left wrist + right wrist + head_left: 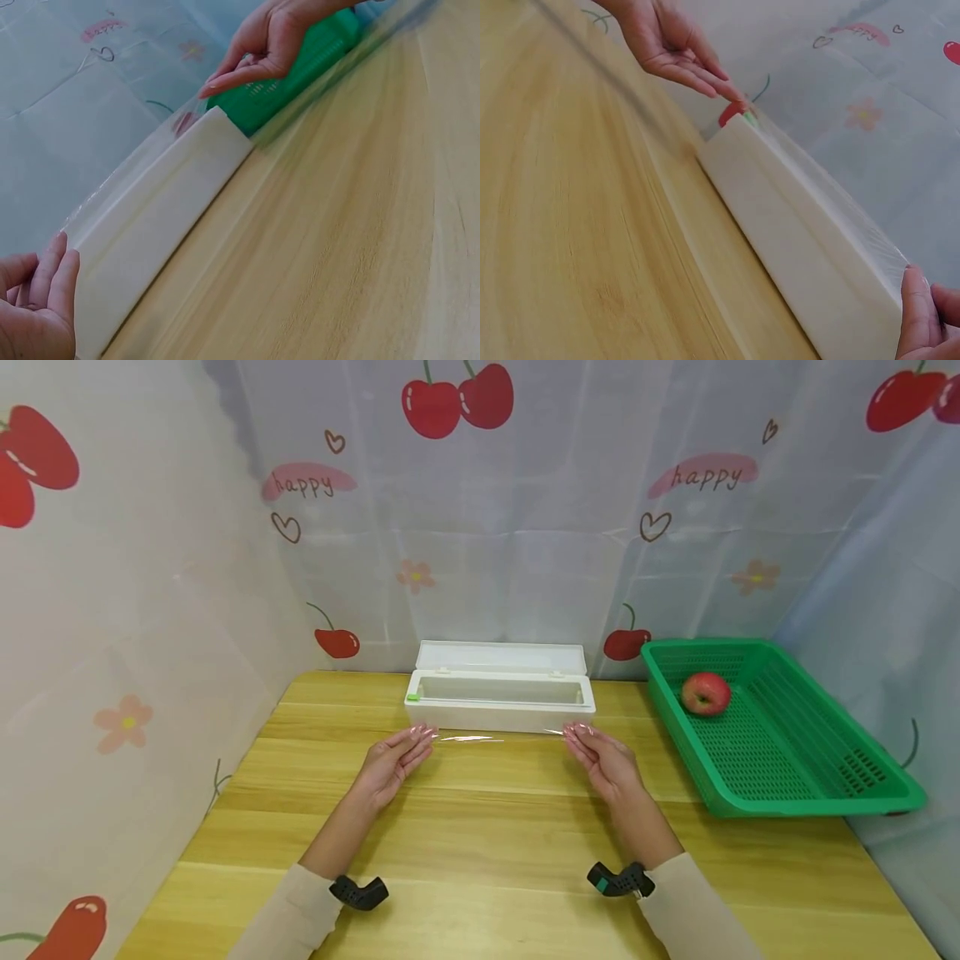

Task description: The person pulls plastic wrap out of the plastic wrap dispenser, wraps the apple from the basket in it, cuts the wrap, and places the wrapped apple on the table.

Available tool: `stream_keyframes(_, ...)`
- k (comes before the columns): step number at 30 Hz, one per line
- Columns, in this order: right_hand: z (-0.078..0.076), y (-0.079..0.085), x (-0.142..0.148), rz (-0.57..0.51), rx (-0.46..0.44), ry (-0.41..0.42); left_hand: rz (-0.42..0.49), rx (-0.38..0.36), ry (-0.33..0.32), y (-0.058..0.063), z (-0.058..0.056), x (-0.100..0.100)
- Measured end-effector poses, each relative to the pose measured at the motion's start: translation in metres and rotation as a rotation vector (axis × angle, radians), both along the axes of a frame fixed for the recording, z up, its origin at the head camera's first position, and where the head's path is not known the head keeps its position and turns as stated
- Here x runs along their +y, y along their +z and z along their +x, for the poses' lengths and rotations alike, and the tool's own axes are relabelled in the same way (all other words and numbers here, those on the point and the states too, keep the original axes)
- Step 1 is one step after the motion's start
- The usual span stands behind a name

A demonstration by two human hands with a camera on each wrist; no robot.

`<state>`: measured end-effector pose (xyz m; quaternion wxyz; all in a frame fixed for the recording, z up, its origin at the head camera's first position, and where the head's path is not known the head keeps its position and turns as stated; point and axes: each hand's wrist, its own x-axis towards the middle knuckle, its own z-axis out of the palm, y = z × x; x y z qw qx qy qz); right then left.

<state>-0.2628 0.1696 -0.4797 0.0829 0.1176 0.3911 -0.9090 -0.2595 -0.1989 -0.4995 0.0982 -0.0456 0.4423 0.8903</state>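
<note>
A white cling film dispenser box [501, 718] stands at the back of the table with its lid [501, 657] raised. Clear cling film [471, 739] stretches from it toward me, its edge catching the light. My left hand [396, 762] pinches one corner of the film in front of the box's left end. At the other end my right hand [606, 762] pinches the opposite corner between thumb and fingers. In the left wrist view the film [112, 184] spans taut above the box between both hands. A small green cutter slider [413, 697] sits at the box's left end.
To the right stands a green plastic basket [813, 693] with a red apple [706, 694] inside. Cherry-printed curtains [495, 527] hang behind and beside the wooden table [480, 843]. A black wrist camera [360, 893] is strapped at each sleeve.
</note>
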Motion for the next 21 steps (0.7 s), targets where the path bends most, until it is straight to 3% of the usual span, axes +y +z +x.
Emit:
stream_keyframes(11, 0.015, 0.009, 0.001, -0.028, 0.019, 0.002, -0.026, 0.020, -0.017, 0.011, 0.012, -0.001)
stream_keyframes(21, 0.030, 0.019, -0.003, 0.034, -0.011, -0.012, -0.045, 0.040, -0.022, 0.016, 0.024, -0.003)
